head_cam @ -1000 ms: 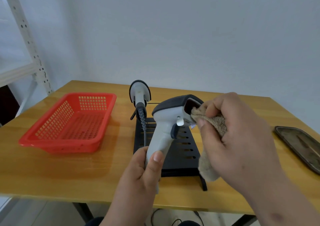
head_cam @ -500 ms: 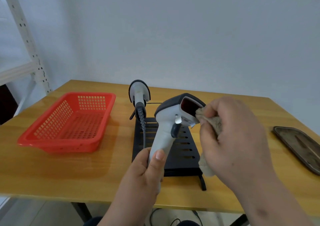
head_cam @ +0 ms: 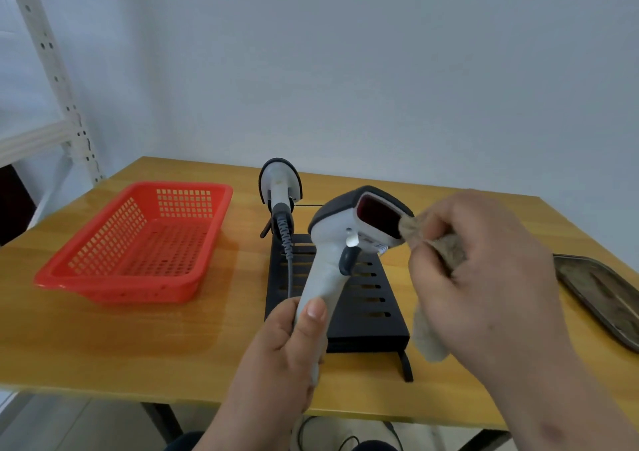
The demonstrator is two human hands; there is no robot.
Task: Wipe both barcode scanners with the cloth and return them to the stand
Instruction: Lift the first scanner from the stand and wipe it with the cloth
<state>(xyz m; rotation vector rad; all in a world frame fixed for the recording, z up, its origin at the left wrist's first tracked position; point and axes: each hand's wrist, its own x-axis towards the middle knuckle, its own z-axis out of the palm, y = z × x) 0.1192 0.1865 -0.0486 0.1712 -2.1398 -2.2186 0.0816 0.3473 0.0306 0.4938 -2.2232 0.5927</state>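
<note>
My left hand [head_cam: 281, 354] grips the handle of a white barcode scanner [head_cam: 340, 239] with a dark grey head, held upright above the black slotted stand [head_cam: 366, 298]. Its red scan window faces me. My right hand [head_cam: 484, 278] holds a bunched beige cloth [head_cam: 446, 246] whose tip touches the right edge of that window; a loose end of the cloth hangs below my palm. A second white scanner [head_cam: 279, 182] sits at the back left of the stand, its grey coiled cable running down over the slots.
A red plastic basket [head_cam: 138, 239] lies to the left on the wooden table [head_cam: 103, 340]. A dark metal tray [head_cam: 601, 295] rests at the right edge. A white slotted shelf post [head_cam: 52, 70] stands at far left. The table's front edge is close to me.
The cloth has slid off the scan window toward its right edge, so the red window now shows. The scanner head has turned a little toward me. The left hand's grip is unchanged.
</note>
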